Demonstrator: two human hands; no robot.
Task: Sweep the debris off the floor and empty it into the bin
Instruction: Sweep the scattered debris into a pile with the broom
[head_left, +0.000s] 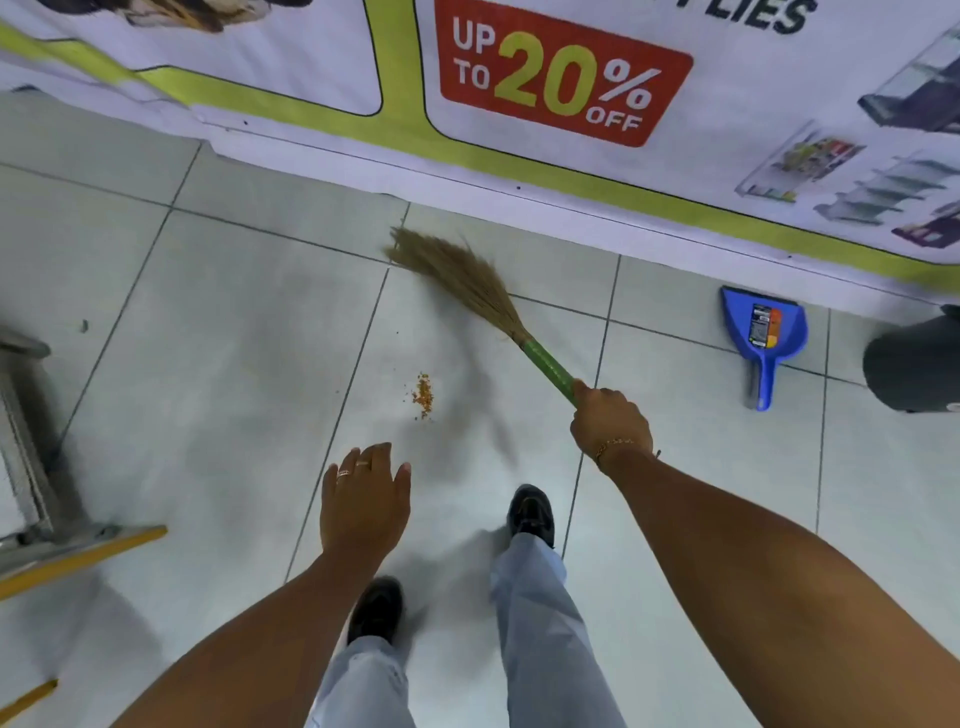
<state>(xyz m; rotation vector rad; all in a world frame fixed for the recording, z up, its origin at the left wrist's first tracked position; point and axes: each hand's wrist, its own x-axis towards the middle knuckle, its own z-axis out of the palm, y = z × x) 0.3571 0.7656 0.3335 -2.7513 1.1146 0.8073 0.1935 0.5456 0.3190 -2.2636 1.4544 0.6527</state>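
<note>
We see our right hand clamped in a fist around the green handle of the broom, and our left hand free, palm down, fingers spread, gripping nothing. The two hands are well apart, with bare tiled floor between them. The broom's long axis runs on a diagonal: from the right fist it points up and to the left, away from us, the handle at the fist and the straw head fanned out at the far end, near the foot of the printed banner along the wall. The straw tips look soft and blurred; we cannot tell whether they touch the tile or ride just above it. The butt end of the handle is hidden inside the fist. The debris, a small orange-brown scatter of crumbs, lies ahead of the left hand and to the left of the right fist, apart from the straw head, with a few stray specks around it. A blue dustpan lies flat to the right of the right hand, beyond it, handle toward us and mouth toward the banner, just beside a dark bin that the frame edge cuts off. To the left of the left hand stands a metal frame with a yellow bar, also cut off, and we cannot tell what it is. Both shoes are blurred.
</note>
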